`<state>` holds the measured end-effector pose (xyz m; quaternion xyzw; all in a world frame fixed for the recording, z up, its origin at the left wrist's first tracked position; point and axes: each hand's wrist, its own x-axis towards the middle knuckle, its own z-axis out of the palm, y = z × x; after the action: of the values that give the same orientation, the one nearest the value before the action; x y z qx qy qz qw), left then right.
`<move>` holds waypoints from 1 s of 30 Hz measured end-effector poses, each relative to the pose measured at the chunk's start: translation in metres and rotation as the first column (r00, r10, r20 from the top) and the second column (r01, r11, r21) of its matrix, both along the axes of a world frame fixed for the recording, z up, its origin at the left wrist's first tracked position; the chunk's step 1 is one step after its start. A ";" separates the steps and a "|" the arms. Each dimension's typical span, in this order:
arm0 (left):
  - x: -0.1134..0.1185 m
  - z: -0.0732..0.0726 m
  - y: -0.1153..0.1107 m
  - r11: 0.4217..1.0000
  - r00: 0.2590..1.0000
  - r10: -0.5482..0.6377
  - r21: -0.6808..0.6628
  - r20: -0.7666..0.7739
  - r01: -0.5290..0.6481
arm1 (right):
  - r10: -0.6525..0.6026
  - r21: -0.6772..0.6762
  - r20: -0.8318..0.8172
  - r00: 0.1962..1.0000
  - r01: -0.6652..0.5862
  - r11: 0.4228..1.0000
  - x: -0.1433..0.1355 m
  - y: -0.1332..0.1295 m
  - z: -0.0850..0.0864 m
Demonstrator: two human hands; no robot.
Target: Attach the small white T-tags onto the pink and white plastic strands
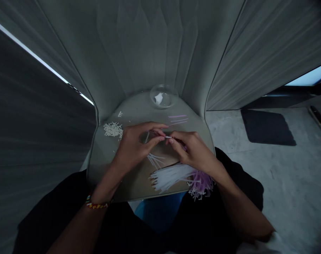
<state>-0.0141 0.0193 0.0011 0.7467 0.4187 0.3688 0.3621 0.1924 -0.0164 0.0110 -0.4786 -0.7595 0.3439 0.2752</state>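
Observation:
My left hand (135, 141) and my right hand (190, 146) meet over the chair seat, thumbs and fingers pinched together. Between their fingertips is a small whitish piece of thin strip (168, 137), held from both sides; its exact shape is too small to tell. Just below my hands lie several loose white strips (155, 160). A bundle of long white strips (171, 176) rests near the seat's front edge, beside a bunch of purple strips (200, 185) under my right wrist. Several purple strips (178, 119) lie flat beyond my right hand.
Left of my left hand is a pile of short white pieces (113, 129), with a small separate cluster (120, 114) behind it. A clear round dish (173, 100) holding a white piece (158, 98) stands against the grey chair's backrest (149, 46). A dark mat (267, 127) lies on the floor.

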 end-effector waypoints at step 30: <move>0.005 -0.013 -0.005 0.940 0.996 -0.066 0.331 -0.054 0.081 | 0.013 -0.061 -0.030 0.999 -0.015 0.998 0.003 -0.001 0.001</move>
<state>-0.0091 0.0146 -0.0119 0.8199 0.3298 0.4044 0.2353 0.1958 -0.0175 0.0117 -0.4765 -0.7478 0.3758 0.2692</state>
